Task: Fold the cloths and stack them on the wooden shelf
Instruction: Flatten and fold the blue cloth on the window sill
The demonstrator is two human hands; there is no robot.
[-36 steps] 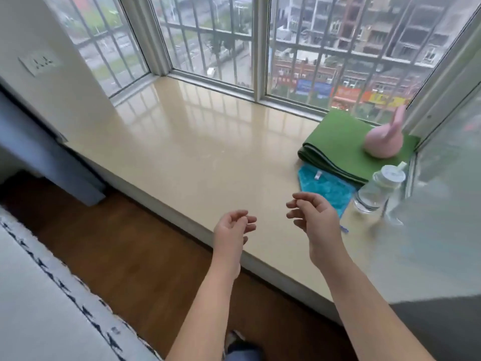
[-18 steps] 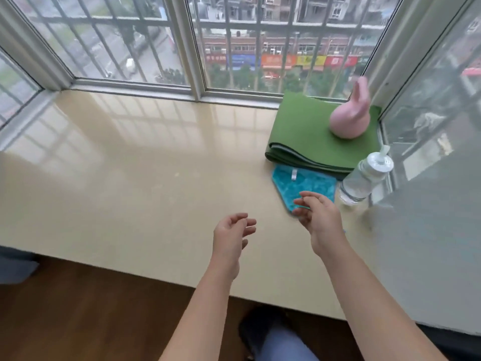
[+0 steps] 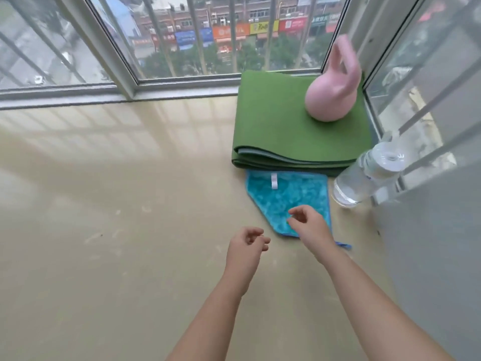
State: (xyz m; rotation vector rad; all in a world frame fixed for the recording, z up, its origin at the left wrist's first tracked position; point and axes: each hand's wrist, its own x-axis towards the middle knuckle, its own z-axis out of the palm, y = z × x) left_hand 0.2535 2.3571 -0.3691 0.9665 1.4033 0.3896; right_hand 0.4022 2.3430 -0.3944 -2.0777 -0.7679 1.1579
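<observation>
The person's left hand [image 3: 247,246] hangs nearest, above the glossy beige stone sill [image 3: 117,217], its fingers loosely curled and apart from the thumb, holding nothing. Just to its right and a little farther out, the right hand [image 3: 309,226] hovers over the near corner of the teal fluffy cloth [image 3: 283,194]. The thumb and curled fingers stand slightly apart with no fabric seen between them; whether the fingertips touch the pile cannot be told.

The cloth lies flat on the sill, spreading away from the right hand, with a small white tag [image 3: 274,181] near its far edge and a blue hem corner showing beside the right wrist. To the right of that hand, a clear plastic water bottle with a white cap [image 3: 369,175] stands near the cloth's right edge. Beyond the cloth, touching its far edge, sits a folded green mat [image 3: 281,131], and on it a pink rabbit-shaped toy [image 3: 330,102]. Farthest is the barred window [image 3: 197,48].
</observation>
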